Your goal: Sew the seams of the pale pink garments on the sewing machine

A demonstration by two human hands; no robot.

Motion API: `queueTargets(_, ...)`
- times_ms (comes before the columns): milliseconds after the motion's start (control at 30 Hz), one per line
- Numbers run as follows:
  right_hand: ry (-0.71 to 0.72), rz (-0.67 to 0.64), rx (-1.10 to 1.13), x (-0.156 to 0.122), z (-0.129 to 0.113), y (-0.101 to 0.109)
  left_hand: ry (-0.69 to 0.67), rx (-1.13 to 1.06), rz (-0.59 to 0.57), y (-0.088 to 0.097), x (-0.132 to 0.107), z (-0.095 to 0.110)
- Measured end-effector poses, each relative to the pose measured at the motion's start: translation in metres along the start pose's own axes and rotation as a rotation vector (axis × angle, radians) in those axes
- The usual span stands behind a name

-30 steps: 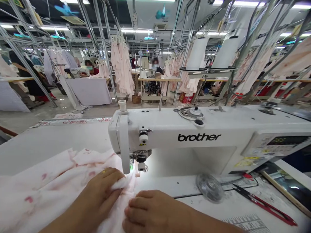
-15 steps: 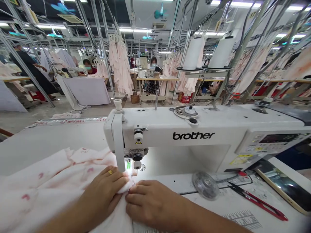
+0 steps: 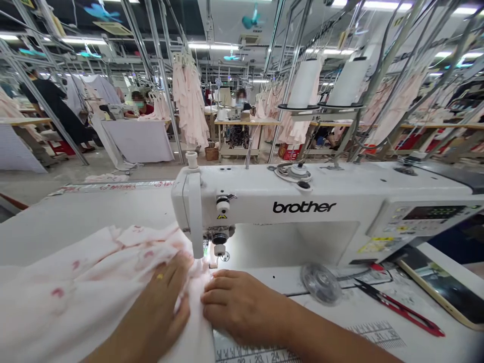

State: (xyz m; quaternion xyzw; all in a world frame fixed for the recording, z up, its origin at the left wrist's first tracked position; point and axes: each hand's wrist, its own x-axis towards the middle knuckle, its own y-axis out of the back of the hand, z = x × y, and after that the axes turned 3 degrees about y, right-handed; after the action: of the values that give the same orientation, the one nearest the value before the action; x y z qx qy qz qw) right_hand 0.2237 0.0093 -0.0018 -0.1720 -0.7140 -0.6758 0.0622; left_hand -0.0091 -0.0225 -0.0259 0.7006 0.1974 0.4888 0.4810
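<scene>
Pale pink fabric with small red prints (image 3: 109, 272) spreads over the left of the table and runs up to the needle area of a white Brother sewing machine (image 3: 302, 189). My left hand (image 3: 166, 297), with a gold ring, lies on this fabric just left of the presser foot. Its fingers are stretched forward and the thumb stands apart; it is slightly blurred. Close beside it, my right hand (image 3: 242, 305) has its fingers curled at the fabric's right edge, in front of the needle. The fingertips and the cloth under them are partly hidden.
Right of my right hand lie a clear round disc-shaped object (image 3: 320, 284), red-handled thread snips (image 3: 401, 307) and a phone (image 3: 446, 285). A printed ruler scale (image 3: 260, 355) marks the near table edge. Thread cones (image 3: 346, 83) stand behind the machine. Other people sit at machines beyond.
My left hand has loosened from its pinch on the fabric near the needle and now lies flatter on it. The right hand stays at the edge. The view has shifted slightly.
</scene>
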Motion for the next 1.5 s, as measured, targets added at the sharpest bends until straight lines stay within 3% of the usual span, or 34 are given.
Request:
queueTargets(133,-0.01,-0.004,0.047,0.0,0.002,0.002,0.12,-0.221,-0.197,-0.003,0.032,-0.029)
queueTargets(267,-0.067,0.039,0.144,0.001,0.0,0.004,0.001,-0.298,-0.055,0.011,0.047,-0.032)
queueTargets(333,-0.181,0.104,0.195,0.005,-0.004,0.002,-0.057,-0.341,-0.038,0.019,0.046,-0.024)
queueTargets(400,-0.379,0.21,0.227,0.01,-0.009,-0.004,-0.047,-0.398,-0.096,0.025,0.044,-0.015)
queueTargets(500,-0.61,0.323,0.246,0.017,-0.016,-0.014,0.066,-0.427,-0.184,0.023,0.04,-0.011)
queueTargets(567,-0.634,0.342,0.258,0.02,-0.018,-0.02,0.149,-0.403,-0.208,0.017,0.037,-0.014)
queueTargets(667,-0.626,0.34,0.296,0.021,-0.015,-0.02,0.184,-0.387,-0.207,0.01,0.034,-0.019)
queueTargets(833,-0.477,0.139,0.367,0.021,0.0,-0.004,0.084,-0.455,-0.146,0.014,0.034,-0.018)
queueTargets(900,-0.389,0.101,0.349,0.02,0.006,0.0,0.087,-0.522,-0.2,0.016,0.035,-0.016)
queueTargets(1000,-0.288,0.074,0.222,0.014,0.01,0.003,0.218,-0.58,-0.327,0.015,0.033,-0.018)
queueTargets(1100,-0.152,0.027,0.063,0.006,0.008,0.005,0.291,-0.587,-0.349,0.013,0.029,-0.021)
queueTargets(1200,-0.048,0.001,0.007,0.001,0.006,0.008,0.19,-0.576,-0.329,0.015,0.029,-0.021)
queueTargets(1367,-0.018,-0.005,-0.023,-0.001,0.007,0.009,-0.073,-0.572,-0.362,0.018,0.031,-0.016)
queueTargets(1500,-0.018,0.005,-0.02,-0.003,0.008,0.005,-0.125,-0.522,-0.354,0.016,0.03,-0.016)
